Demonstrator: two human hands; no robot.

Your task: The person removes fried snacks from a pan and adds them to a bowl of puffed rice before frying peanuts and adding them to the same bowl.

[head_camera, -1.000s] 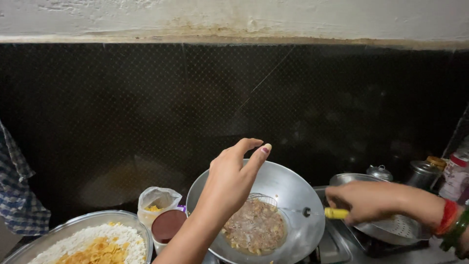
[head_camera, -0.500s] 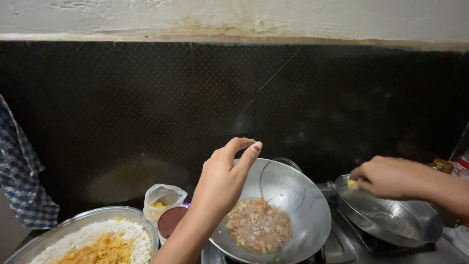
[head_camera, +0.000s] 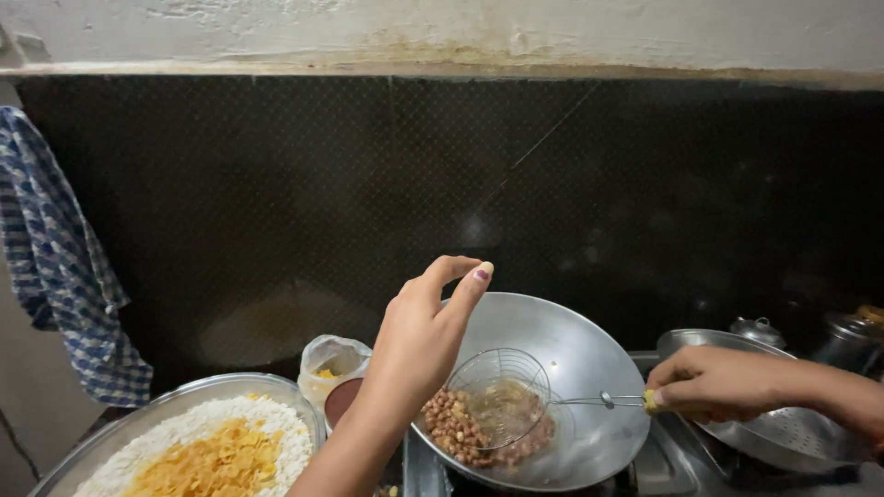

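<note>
- The left hand (head_camera: 419,345) is raised over the near rim of a steel wok (head_camera: 589,368), with the fingers curled together and the thumb tip close to the fingertips; whether anything is pinched between them cannot be told.
- The right hand (head_camera: 714,385) is closed around the yellow-tipped handle of a wire strainer (head_camera: 502,398), which is gripped at its far end.
- The strainer's round mesh basket is lowered into the wok, tilted, and rests among the peanuts (head_camera: 460,428).
- The peanuts are gathered in oil at the bottom of the wok, mostly on its left side.
- The wok sits on a stove (head_camera: 663,465), tipped slightly towards the camera.
- A perforated steel bowl (head_camera: 783,437) is seen just under the right wrist, to the right of the wok.
- A wide steel basin (head_camera: 198,391) filled with white flakes and a yellow heap is placed at the lower left.
- A small plastic bag (head_camera: 333,354) and a brown-filled cup (head_camera: 343,400) are set between the basin and the wok.
- A blue checked cloth (head_camera: 60,267) is hung at the left edge, against the dark wall.
</note>
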